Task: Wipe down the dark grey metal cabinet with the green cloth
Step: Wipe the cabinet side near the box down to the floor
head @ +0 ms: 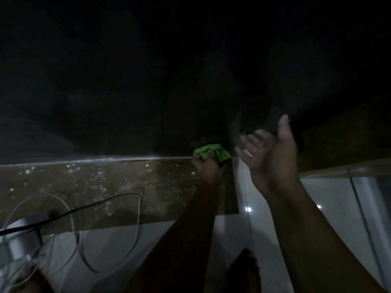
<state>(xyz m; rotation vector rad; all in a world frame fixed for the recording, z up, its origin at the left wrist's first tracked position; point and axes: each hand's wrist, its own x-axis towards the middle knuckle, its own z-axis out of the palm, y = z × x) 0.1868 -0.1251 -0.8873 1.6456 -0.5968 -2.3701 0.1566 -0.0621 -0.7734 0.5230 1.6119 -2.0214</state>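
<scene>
The head view is dim. The cabinet (pixel 127 92) fills the upper half as a broad dark face, and little detail shows on it.

The left hand (pixel 208 169) reaches forward to the cabinet's lower edge. Its fingers are curled round the cloth (pixel 211 152), which is bunched into a bright green wad. The cloth sits against the bottom of the cabinet, where the dark face meets a pale line along a brown board (pixel 105 187).

The right hand (pixel 270 157) is raised just right of the cloth, apart from it. Its palm is turned up and leftward, with the fingers straight and spread and nothing in it. The thumb points up toward a dark edge of the cabinet, but the picture does not show whether it touches.

The board runs left from the left hand and is speckled with white flecks. A black cable (pixel 95 205) and a looped grey cable (pixel 138 218) lie across it and over the pale, glossy floor (pixel 317 197) below. A metal cylinder (pixel 19 240) stands at the far left, under the cables. A bare foot (pixel 245 269) shows at the bottom between the two forearms.
</scene>
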